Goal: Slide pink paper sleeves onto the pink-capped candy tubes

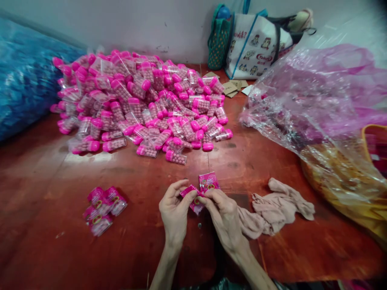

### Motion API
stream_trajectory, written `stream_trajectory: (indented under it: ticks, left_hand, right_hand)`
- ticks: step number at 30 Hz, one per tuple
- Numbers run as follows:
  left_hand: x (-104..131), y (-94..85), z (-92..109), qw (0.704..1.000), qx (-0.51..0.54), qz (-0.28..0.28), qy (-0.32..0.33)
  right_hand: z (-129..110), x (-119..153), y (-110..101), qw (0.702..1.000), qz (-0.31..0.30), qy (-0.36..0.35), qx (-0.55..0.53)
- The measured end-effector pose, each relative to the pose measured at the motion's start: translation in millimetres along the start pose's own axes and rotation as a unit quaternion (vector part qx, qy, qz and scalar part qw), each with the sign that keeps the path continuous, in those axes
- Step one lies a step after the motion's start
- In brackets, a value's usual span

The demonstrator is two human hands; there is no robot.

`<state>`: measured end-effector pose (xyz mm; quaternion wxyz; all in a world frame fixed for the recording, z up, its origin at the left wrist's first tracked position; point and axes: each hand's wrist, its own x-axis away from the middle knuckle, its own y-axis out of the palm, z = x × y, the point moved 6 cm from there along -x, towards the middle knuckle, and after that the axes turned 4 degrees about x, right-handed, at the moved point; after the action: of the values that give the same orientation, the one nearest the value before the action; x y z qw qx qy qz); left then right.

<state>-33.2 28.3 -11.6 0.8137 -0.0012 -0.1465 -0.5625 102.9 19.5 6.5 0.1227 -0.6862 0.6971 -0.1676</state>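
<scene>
My left hand [175, 209] is closed, pinching a small pink printed wrapper [196, 206] between thumb and fingers. My right hand [223, 211] is closed too, with thumb and fingertips on the right edge of the same wrapper. Just beyond the right fingertips is a second flat pink printed piece [208, 180]; whether that hand touches it I cannot tell. To the left lie several pink-wrapped packs [104, 205] in a small cluster. Beyond my hands rises a heap of clear bottles [145, 108] with bright pink caps and pale pink beads inside.
The reddish-brown table [145, 249] meets a pale wall. A crumpled beige cloth [275, 207] lies beside my right hand. Blue plastic [27, 76] bulges at left, and a clear and pink plastic bag [305, 96] at right. A white printed bag [254, 48] and cardboard pieces [234, 88] sit behind.
</scene>
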Motion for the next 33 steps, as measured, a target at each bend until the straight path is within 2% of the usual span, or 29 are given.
stream_trajectory:
  ticks: [4, 10, 13, 15, 17, 19, 25, 29, 33]
  left_hand:
    - [2.5, -5.0, 6.0, 0.998, -0.037, 0.033, 0.049]
    - [0.8, -9.5, 5.8, 0.998, -0.012, 0.016, 0.056]
    - [-3.5, -7.1, 7.9, 0.998, -0.005, -0.043, 0.052]
    - [-6.4, -1.4, 6.0, 0.994, -0.001, -0.111, 0.02]
    - [-9.2, 0.8, 3.3, 0.989, 0.018, -0.144, -0.014]
    - [-12.7, -2.5, 0.4, 0.989, 0.06, -0.126, -0.039]
    - [-18.8, -17.3, -12.8, 0.984, 0.16, -0.027, -0.077]
    - [-19.2, -21.3, -20.1, 0.976, 0.19, 0.02, -0.109]
    - [-18.4, -18.6, -22.9, 0.971, 0.198, 0.023, -0.134]
  right_hand:
    - [-7.5, 2.9, 3.8, 0.994, 0.012, -0.066, 0.088]
    - [-3.0, 3.2, 5.0, 0.989, 0.022, -0.091, 0.111]
    - [-2.3, 1.5, 1.9, 0.988, 0.019, -0.097, 0.116]
    - [-3.3, 0.5, 1.4, 0.988, 0.004, -0.101, 0.114]
    - [-4.2, 0.2, 2.3, 0.99, -0.018, -0.099, 0.103]
    - [-3.0, 0.4, 2.7, 0.993, -0.029, -0.083, 0.079]
    - [17.4, 1.9, 1.6, 0.997, -0.025, 0.043, -0.066]
    - [19.2, 1.3, 5.0, 0.993, -0.047, 0.05, -0.099]
    - [13.7, 0.4, 7.7, 0.996, -0.059, 0.033, -0.06]
